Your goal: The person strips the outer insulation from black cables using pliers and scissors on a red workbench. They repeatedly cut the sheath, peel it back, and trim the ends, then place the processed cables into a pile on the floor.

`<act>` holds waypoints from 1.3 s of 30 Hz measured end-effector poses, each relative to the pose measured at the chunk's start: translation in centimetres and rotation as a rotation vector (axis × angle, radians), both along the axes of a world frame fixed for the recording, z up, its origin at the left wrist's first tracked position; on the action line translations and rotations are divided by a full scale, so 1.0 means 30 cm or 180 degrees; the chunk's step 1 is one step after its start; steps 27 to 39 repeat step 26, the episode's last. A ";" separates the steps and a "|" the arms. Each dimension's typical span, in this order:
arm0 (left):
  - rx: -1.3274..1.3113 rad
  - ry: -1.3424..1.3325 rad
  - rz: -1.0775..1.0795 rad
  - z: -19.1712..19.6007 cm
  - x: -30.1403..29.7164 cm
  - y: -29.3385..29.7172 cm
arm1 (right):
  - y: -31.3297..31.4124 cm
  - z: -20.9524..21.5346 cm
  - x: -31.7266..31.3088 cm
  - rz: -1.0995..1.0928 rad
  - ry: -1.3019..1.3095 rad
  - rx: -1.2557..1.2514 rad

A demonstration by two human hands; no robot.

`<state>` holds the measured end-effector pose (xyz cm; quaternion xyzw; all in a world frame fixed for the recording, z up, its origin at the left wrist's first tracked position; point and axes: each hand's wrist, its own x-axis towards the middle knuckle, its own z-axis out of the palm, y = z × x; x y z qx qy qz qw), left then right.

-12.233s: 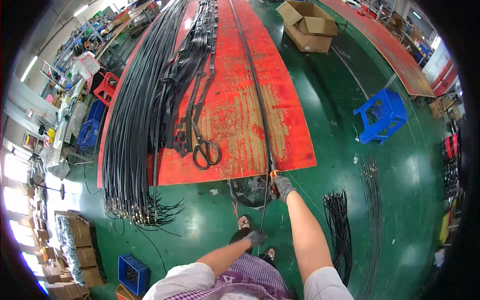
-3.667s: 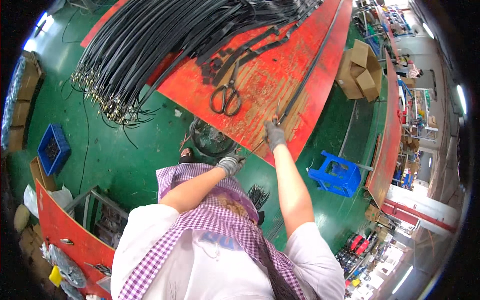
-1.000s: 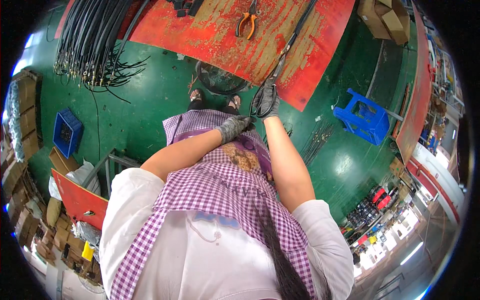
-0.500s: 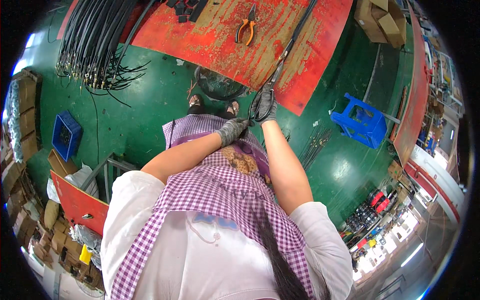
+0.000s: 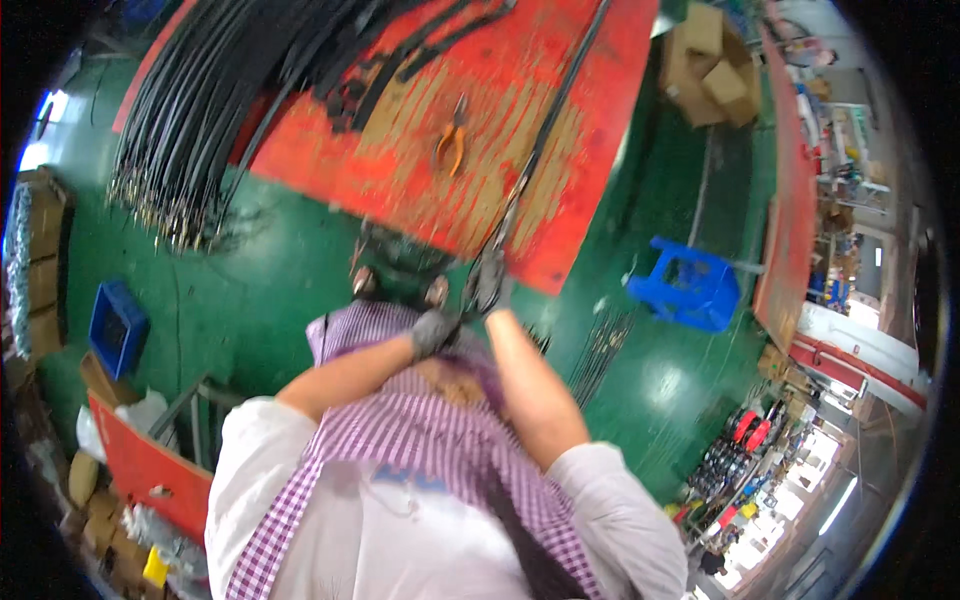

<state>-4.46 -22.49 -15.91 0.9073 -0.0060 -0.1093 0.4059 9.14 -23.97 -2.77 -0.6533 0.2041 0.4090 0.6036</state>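
Observation:
A long black cable (image 5: 541,145) runs down the right part of the red table to its near edge. At that edge my right hand (image 5: 488,284), in a grey glove, is closed around the cable. My left hand (image 5: 433,334), also gloved in grey, is closed just below and left of it, at the cable's near end in front of my apron. Blur hides the left fingertips. Pliers with orange handles (image 5: 451,147) lie on the table, left of the cable, and neither hand touches them.
Many black cables with metal ends (image 5: 200,150) hang over the worn red table's (image 5: 405,190) left edge. Short black pieces (image 5: 365,95) lie beside them. A blue stool (image 5: 690,285) stands right, a blue crate (image 5: 117,328) left, and an open cardboard box (image 5: 705,70) far right.
The view has tilted and turned, so more of the table's far part shows and everything sits lower. Both hands keep their hold on the cable near the table edge. The pliers stay put.

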 end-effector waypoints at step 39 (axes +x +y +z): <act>0.2387 0.0070 -0.1493 -0.116 0.047 -0.051 | -0.090 -0.206 0.036 -0.0056 -0.0346 0.0278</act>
